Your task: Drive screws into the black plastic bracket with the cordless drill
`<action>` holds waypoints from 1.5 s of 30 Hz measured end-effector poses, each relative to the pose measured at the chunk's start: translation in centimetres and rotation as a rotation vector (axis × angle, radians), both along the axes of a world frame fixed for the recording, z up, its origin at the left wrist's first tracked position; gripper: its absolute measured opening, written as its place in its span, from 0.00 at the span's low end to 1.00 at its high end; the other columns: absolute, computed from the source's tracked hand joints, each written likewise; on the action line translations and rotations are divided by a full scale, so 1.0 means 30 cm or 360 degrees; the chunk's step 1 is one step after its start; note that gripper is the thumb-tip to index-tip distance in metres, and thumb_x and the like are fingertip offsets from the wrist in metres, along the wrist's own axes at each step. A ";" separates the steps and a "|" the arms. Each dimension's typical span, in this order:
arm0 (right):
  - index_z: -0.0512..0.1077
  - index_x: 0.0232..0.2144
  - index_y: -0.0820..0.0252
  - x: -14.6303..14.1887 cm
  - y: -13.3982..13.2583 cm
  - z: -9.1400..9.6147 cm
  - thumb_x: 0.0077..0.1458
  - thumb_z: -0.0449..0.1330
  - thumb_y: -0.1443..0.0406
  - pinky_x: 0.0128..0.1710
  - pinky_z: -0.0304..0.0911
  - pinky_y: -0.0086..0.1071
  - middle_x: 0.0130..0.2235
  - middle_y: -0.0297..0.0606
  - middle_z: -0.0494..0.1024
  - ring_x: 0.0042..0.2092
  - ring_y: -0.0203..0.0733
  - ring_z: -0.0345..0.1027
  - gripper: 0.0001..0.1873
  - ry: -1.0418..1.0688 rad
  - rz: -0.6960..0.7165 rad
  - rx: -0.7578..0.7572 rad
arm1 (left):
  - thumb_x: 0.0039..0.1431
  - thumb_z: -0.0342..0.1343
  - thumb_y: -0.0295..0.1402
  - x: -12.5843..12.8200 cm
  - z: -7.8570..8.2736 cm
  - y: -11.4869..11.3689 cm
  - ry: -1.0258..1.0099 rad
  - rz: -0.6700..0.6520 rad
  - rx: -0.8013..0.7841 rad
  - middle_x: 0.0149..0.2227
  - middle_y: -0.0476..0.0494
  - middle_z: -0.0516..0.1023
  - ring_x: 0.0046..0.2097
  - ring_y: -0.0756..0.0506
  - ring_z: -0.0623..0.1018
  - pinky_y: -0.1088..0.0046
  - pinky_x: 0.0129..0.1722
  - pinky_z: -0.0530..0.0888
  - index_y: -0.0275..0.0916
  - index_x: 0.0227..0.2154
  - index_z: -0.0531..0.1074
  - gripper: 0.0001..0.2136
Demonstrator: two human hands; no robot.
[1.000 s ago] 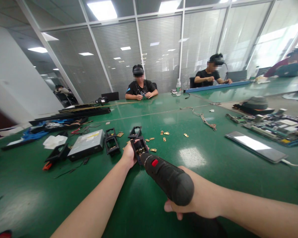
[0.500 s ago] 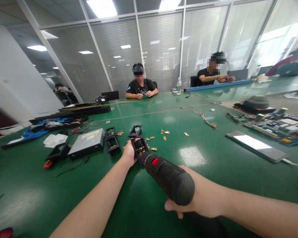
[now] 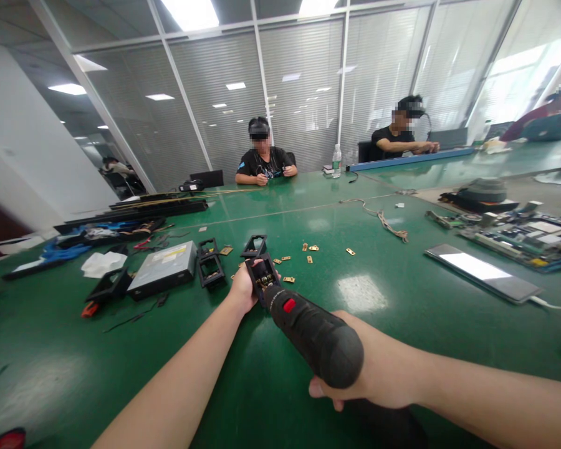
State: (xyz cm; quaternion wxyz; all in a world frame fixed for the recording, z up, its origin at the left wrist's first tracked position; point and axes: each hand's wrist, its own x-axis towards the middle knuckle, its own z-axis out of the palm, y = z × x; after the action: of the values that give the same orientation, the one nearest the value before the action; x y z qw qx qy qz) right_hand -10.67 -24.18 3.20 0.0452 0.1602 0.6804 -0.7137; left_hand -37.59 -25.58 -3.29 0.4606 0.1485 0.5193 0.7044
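Note:
My left hand [image 3: 244, 288] grips a small black plastic frame [image 3: 262, 274] with brass parts inside, holding it on the green table [image 3: 308, 386]. My right hand [image 3: 378, 374] is wrapped round the black handle of an electric screwdriver [image 3: 315, 333] with a red button. Its tip points into the black frame. More black frames [image 3: 210, 268] lie just left of the held one, and another [image 3: 255, 246] lies behind it. Several small brass plates [image 3: 311, 249] are scattered on the table beyond.
A silver optical drive [image 3: 163, 269] and black parts lie to the left, with tissue [image 3: 100, 265] and cables behind. A phone [image 3: 484, 272] and circuit boards [image 3: 523, 237] lie at the right. Two people sit at the far side, beside a water bottle [image 3: 336, 162].
Both hands keep their grip and hardly move; the view has shifted slightly. The person at the far right has lowered their hands to the table.

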 end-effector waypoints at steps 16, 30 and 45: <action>0.69 0.42 0.64 0.005 -0.006 -0.004 0.42 0.74 0.71 0.23 0.66 0.23 0.26 0.30 0.77 0.24 0.32 0.71 0.25 0.0029 -0.0005 0.0040 | 0.58 0.51 0.34 0.006 0.004 -0.002 0.0014 0.0005 -0.0021 0.26 0.37 0.80 0.28 0.40 0.81 0.64 0.29 0.78 0.33 0.33 0.74 0.11; 0.67 0.44 0.61 0.003 -0.001 -0.010 0.42 0.75 0.70 0.22 0.67 0.24 0.29 0.31 0.78 0.24 0.34 0.72 0.28 0.0093 -0.0035 -0.0008 | 0.58 0.50 0.34 0.005 0.003 0.000 -0.0021 -0.0003 -0.0010 0.26 0.38 0.80 0.28 0.40 0.81 0.65 0.28 0.78 0.32 0.34 0.76 0.12; 0.65 0.52 0.59 0.012 0.002 -0.020 0.42 0.73 0.72 0.24 0.71 0.26 0.44 0.42 0.78 0.26 0.33 0.74 0.35 0.0120 -0.0028 -0.0051 | 0.58 0.50 0.34 0.011 0.010 0.003 -0.0054 0.0018 -0.0029 0.25 0.38 0.80 0.28 0.39 0.81 0.64 0.28 0.78 0.32 0.34 0.76 0.12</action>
State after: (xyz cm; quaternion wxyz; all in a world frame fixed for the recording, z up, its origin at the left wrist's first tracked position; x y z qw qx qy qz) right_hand -10.33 -24.13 2.60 0.0160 0.1385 0.6686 -0.7304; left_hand -37.24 -25.48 -3.00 0.4668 0.1294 0.5187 0.7045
